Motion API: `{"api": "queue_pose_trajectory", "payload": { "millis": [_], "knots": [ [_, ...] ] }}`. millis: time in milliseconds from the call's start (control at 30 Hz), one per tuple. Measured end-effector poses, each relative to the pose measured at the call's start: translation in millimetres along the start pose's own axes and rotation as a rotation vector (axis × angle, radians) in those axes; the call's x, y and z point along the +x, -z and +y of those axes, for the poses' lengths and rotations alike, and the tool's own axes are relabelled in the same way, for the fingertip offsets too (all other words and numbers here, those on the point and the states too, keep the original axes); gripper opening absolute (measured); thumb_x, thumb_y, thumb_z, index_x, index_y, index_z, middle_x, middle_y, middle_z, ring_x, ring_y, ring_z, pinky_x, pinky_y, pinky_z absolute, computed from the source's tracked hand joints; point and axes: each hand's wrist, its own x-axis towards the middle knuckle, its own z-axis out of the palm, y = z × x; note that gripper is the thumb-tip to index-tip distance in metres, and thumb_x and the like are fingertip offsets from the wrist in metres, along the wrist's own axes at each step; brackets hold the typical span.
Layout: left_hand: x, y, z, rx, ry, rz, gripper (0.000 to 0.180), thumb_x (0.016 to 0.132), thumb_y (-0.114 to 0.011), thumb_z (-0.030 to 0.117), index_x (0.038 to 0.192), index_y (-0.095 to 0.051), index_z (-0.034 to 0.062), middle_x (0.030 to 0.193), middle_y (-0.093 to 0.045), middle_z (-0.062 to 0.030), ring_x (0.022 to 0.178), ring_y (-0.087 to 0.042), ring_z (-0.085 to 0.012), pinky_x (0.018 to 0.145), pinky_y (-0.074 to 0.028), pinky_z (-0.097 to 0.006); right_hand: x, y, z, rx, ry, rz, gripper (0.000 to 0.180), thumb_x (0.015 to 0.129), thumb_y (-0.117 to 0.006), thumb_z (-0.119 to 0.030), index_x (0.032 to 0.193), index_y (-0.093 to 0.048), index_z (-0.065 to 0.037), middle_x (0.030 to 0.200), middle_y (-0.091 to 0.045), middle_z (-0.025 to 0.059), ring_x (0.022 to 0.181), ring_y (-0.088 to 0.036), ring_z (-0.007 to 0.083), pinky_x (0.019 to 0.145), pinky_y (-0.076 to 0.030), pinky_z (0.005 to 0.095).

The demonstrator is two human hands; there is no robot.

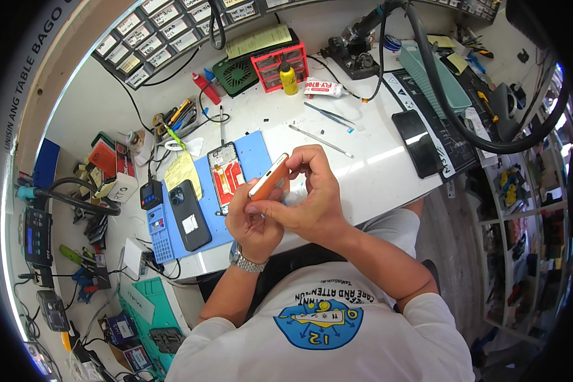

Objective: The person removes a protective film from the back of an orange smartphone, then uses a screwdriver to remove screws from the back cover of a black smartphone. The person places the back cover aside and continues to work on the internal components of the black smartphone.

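Note:
Both of my hands hold up an orange phone [269, 183], tilted, with its pale bottom edge and charging port turned upward. My left hand [251, 223] grips the phone's near end, fingers curled, a metal watch on the wrist. The fingers of my right hand [318, 197] close on the far end, and its thumb reaches across toward my left hand. Just left of them, an opened phone [226, 175] with red and white parts inside lies on a blue mat [256, 143]. A dark phone [188, 216] with several camera lenses rests face down at the mat's left side.
Tweezers [328, 113] and a thin metal tool [321, 141] lie beyond my hands. A black phone [417, 145] is at the right, near a teal tray [436, 79]. At the back stand a yellow bottle [288, 79] and a red drawer box [270, 67]. A thick black cable [455, 124] arches over the right side.

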Motion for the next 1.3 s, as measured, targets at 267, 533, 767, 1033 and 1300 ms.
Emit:
{"api": "queue_pose_trajectory", "payload": {
  "millis": [267, 533, 767, 1033, 1300],
  "knots": [
    [-2, -3, -2, -0.017, -0.028, 0.023, 0.067, 0.09, -0.082, -0.01, 0.148, -0.051, -0.001, 0.128, -0.069, -0.0179, 0.109, -0.078, -0.026, 0.094, -0.067, -0.036, 0, 1, -5, -0.042, 0.073, 0.071, 0.087, 0.066, -0.103, -0.019, 0.13, -0.045, -0.003, 0.12, -0.048, 0.0118, 0.107, -0.052, 0.0217, 0.095, -0.049, 0.0365],
    [-6, 4, 3, 0.084, -0.11, -0.063, 0.077, 0.089, -0.085, -0.006, 0.153, -0.043, 0.0041, 0.138, -0.062, -0.0177, 0.12, -0.073, -0.0289, 0.101, -0.064, -0.038, -1, -3, 1, 0.052, 0.045, -0.002, 0.088, 0.066, -0.098, -0.021, 0.132, -0.042, -0.005, 0.124, -0.044, 0.013, 0.112, -0.048, 0.0233, 0.099, -0.047, 0.0379],
    [7, 6, 14, 0.243, -0.221, -0.128, 0.074, 0.09, -0.088, 0.004, 0.152, -0.047, 0.0042, 0.123, -0.07, -0.0173, 0.104, -0.075, -0.0232, 0.086, -0.06, -0.035, 1, 0, 0, 0.08, 0.05, -0.07, 0.088, 0.061, -0.097, -0.022, 0.128, -0.041, -0.005, 0.12, -0.043, 0.0144, 0.105, -0.049, 0.0255, 0.088, -0.049, 0.0383],
    [56, 24, 49, 0.513, -0.172, -0.297, 0.033, 0.09, -0.087, 0.003, 0.122, -0.079, -0.0023, 0.092, -0.076, -0.0116, 0.075, -0.07, -0.018, 0.068, -0.054, -0.03, 18, 0, -4, 0.015, 0.124, -0.191, 0.083, 0.062, -0.102, -0.025, 0.123, -0.049, -0.005, 0.11, -0.051, 0.0094, 0.095, -0.053, 0.0195, 0.082, -0.049, 0.0323],
    [134, 74, -26, -0.187, 0.513, 0.405, 0.019, 0.102, -0.077, 0.014, 0.112, -0.075, -0.0018, 0.1, -0.079, -0.0075, 0.083, -0.077, -0.0136, 0.068, -0.059, -0.025, 92, 47, 55, -0.985, -0.16, -0.441, 0.031, 0.091, -0.087, -0.024, 0.105, -0.078, 0.002, 0.105, -0.074, 0.0236, 0.105, -0.073, 0.0395, 0.092, -0.058, 0.0473]
  ]
}}
